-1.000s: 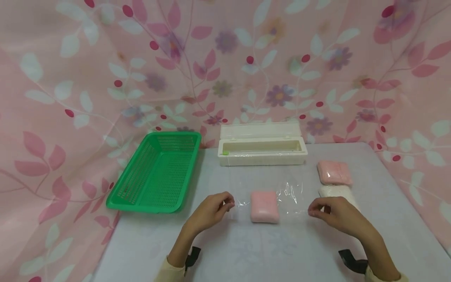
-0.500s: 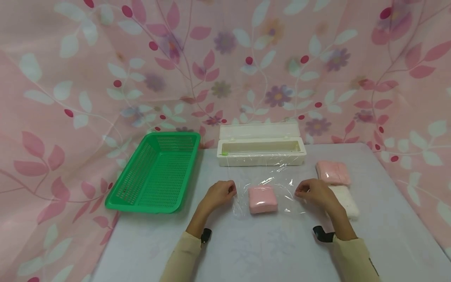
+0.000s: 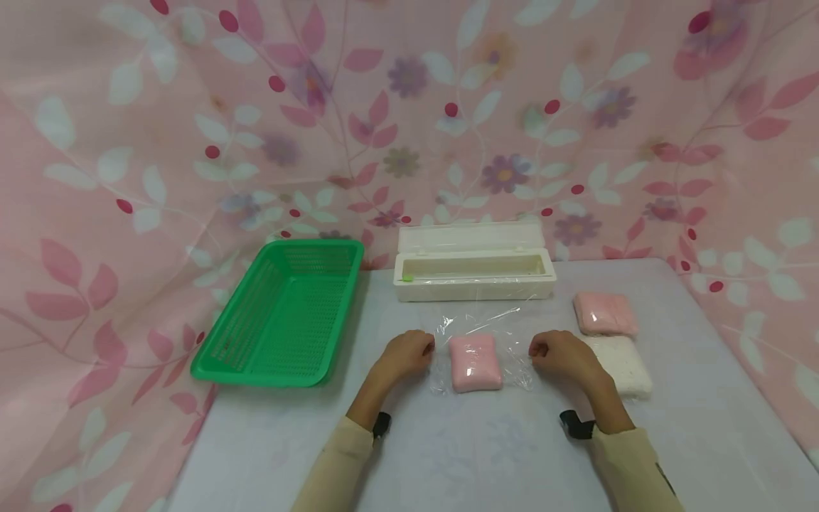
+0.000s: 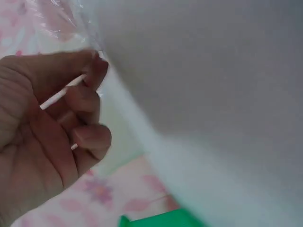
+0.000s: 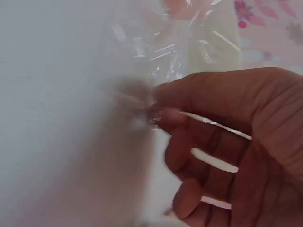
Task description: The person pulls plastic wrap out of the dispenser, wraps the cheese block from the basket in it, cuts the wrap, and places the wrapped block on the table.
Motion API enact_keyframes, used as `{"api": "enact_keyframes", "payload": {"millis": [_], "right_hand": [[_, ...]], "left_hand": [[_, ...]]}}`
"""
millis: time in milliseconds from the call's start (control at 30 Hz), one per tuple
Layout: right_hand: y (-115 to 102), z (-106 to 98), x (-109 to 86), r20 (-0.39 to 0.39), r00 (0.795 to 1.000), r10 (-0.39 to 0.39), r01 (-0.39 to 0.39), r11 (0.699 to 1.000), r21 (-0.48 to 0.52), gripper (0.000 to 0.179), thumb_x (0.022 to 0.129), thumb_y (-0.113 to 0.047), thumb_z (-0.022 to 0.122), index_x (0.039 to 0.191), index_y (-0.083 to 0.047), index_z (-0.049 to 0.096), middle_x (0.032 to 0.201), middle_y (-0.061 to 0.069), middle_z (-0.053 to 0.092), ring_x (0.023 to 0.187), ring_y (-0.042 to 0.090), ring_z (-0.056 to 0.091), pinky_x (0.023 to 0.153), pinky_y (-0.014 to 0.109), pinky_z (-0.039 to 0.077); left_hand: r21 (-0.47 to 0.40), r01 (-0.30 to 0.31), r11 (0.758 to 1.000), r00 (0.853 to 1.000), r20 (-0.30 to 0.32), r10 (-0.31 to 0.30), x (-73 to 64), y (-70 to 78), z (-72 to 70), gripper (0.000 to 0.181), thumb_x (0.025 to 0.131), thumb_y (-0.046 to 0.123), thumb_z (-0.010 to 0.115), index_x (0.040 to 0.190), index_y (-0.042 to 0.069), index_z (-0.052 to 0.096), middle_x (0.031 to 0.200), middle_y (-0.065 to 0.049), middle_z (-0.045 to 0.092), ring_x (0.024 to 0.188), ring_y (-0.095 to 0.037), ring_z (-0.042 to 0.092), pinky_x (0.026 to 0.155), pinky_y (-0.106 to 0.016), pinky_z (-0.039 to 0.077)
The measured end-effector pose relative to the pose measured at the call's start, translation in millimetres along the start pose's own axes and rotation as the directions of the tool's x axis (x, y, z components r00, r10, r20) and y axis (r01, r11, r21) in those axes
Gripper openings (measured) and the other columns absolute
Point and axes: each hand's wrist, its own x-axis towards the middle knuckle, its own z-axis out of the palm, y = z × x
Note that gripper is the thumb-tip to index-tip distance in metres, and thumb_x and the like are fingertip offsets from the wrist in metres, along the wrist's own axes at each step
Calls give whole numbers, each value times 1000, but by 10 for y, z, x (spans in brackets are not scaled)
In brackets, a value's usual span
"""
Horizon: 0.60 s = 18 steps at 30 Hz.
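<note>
A pink, cushion-shaped block (image 3: 476, 364) lies mid-table, with clear plastic film (image 3: 515, 359) around it and out to both sides. On its left, my left hand (image 3: 408, 353) pinches the film's edge between thumb and forefinger; the left wrist view shows the same left hand (image 4: 57, 113) with its other fingers curled. From the right side, my right hand (image 3: 564, 355) pinches the opposite edge. Close up, that right hand (image 5: 213, 127) has the film (image 5: 161, 45) bunched at its thumb tip. How the film lies under the block is hidden.
Left of the hands sits a green plastic basket (image 3: 291, 334). Behind the block stands a white lidded box (image 3: 473, 290), lid raised, film over its front. Another pink block (image 3: 606, 313) and a white block (image 3: 619, 364) lie on the right, partly behind my right arm.
Both hands have moved inward and slightly away from me, mostly the right one. The film has drawn in and crumpled around the pink block, which has shifted slightly back.
</note>
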Motion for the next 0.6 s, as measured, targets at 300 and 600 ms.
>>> {"api": "enact_keyframes", "payload": {"millis": [300,600], "right_hand": [[-526,-202,-320,-142,982,-122,117,992,-40,40,83,-13,77,121,-9,66,108,8,69,78,22,62,63,37,48],[-660,339,-188,-40,982,-186,183,980,-72,83,70,-13,86,139,-2,40,125,19,62,95,32,66,77,48,52]], "left_hand": [[98,-87,991,974,-201,105,-404,509,-187,25,88,22,75,109,10,66,92,-3,65,69,-12,60,55,-24,46],[42,-65,997,997,-41,67,-388,682,169,61,70,37,89,112,17,50,89,-2,53,58,-13,50,47,-27,38]]}}
